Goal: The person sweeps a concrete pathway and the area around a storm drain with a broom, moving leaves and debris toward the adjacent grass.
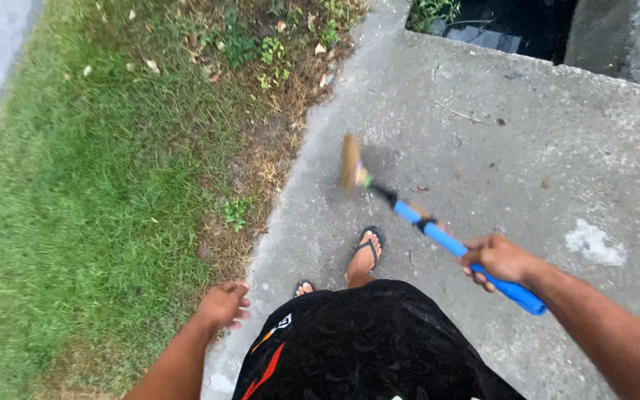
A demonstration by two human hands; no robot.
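Observation:
My right hand [499, 261] grips the blue handle of a broom [450, 243] near its top end. The handle runs up and left to a blurred straw-coloured broom head [350, 164] just above the grey concrete slab [542, 155]. My left hand [224, 305] hangs free at my left side over the slab's edge, fingers loosely curled and holding nothing. My feet in black flip-flops [367, 252] stand on the concrete below the broom head.
A grass strip [90, 200] with dry leaves and weeds borders the slab on the left. A dark open drain or pit [509, 26] lies at the top right behind a concrete lip. A white patch [594, 243] marks the slab at right.

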